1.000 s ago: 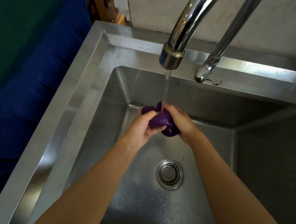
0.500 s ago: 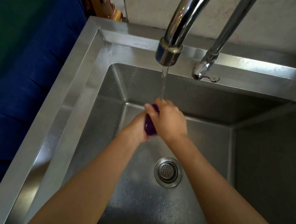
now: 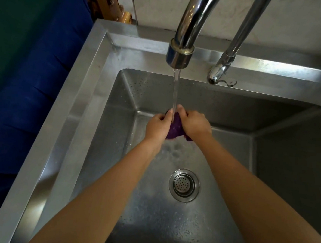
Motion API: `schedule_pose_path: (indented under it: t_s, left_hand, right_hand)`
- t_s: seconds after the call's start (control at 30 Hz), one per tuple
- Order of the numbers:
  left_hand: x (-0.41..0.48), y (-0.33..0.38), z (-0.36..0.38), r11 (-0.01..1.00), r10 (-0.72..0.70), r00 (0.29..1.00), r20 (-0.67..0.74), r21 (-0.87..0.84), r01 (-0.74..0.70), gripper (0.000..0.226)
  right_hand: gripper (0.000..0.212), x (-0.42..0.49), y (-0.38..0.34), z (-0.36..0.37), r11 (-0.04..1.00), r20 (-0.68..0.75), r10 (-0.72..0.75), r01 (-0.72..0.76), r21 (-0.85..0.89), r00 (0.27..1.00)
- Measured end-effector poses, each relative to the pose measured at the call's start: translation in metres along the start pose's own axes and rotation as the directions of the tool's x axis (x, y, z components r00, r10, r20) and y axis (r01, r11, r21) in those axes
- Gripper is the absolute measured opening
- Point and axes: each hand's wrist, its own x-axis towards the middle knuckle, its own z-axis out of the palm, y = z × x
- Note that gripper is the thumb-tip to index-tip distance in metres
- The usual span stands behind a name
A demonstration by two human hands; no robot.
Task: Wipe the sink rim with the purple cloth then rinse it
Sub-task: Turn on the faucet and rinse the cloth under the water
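The purple cloth point(image 3: 175, 129) is bunched up between both hands, low inside the steel sink point(image 3: 92, 87), under a thin stream of water from the large tap point(image 3: 178, 54). My left hand point(image 3: 158, 128) grips its left side with curled fingers. My right hand point(image 3: 192, 125) grips its right side, thumb on top by the stream. Most of the cloth is hidden inside the two hands. Water splashes on the sink floor just below them.
A second, thinner tap point(image 3: 220, 72) stands right of the large one on the back rim. The round drain strainer point(image 3: 184, 185) lies in the sink floor between my forearms. Dark blue fabric point(image 3: 19, 107) lies left of the sink; a wall runs behind.
Both hands have kept working the cloth under the stream. They were pressed together over it half a second ago and have parted slightly, showing more purple.
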Motion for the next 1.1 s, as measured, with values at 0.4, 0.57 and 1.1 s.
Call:
schedule_pose_path:
  t_s: [0.4,0.57,1.1]
  left_hand:
    - [-0.011,0.003,0.003,0.76,-0.033,0.973,0.229,-0.627,0.173,0.058]
    - [-0.018,-0.003,0.007,0.904,-0.281,0.952,0.12,-0.3,0.305,0.042]
    - [-0.009,-0.004,-0.004,0.993,0.035,0.975,-0.218,-0.098,-0.058,0.038]
  right_hand:
    - [0.041,-0.056,-0.047,0.001,0.934,-0.184,-0.335,0.3,-0.194,0.924]
    - [0.039,-0.021,-0.036,-0.006,0.997,-0.191,-0.051,0.041,-0.059,0.98]
    - [0.034,-0.052,-0.032,0.026,0.853,-0.312,0.133,0.052,0.52,0.941]
